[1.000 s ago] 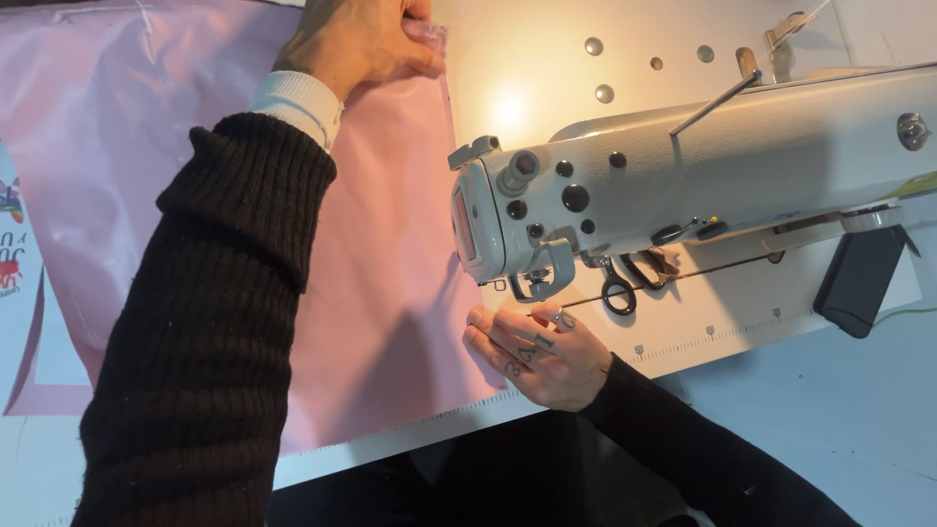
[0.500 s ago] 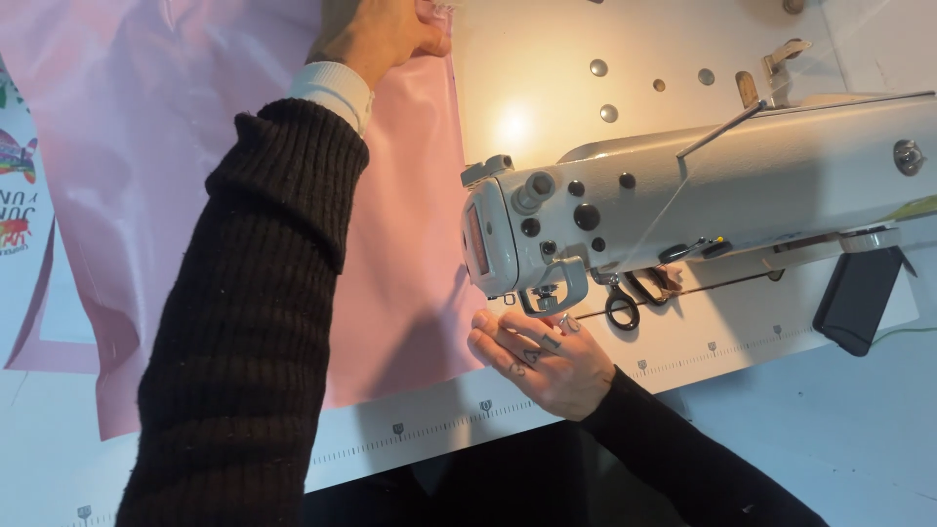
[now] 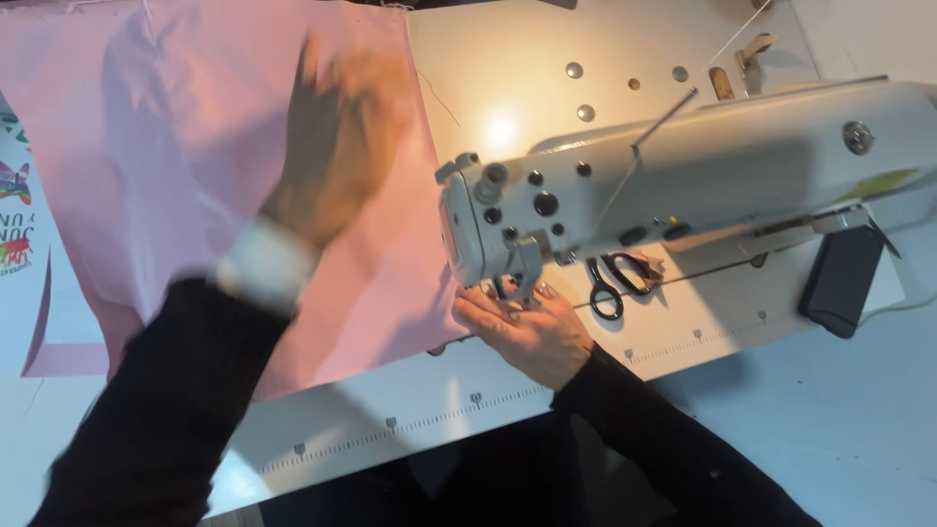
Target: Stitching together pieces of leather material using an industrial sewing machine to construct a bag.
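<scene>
Warm lamp glare, blurred left hand [image 3: 337, 146]

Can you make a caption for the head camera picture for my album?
Left hand flat on pink cloth, right hand at the needle of a white sewing machine, scissors nearby.

A pale worktable [image 3: 508, 68] glows under warm lamp light.

My left hand [image 3: 342, 137] is motion-blurred over the pink fabric [image 3: 176, 127], whose far edge is cut off. The sewing machine head [image 3: 508, 229] hides my right hand's [image 3: 527, 327] fingertips.
</scene>
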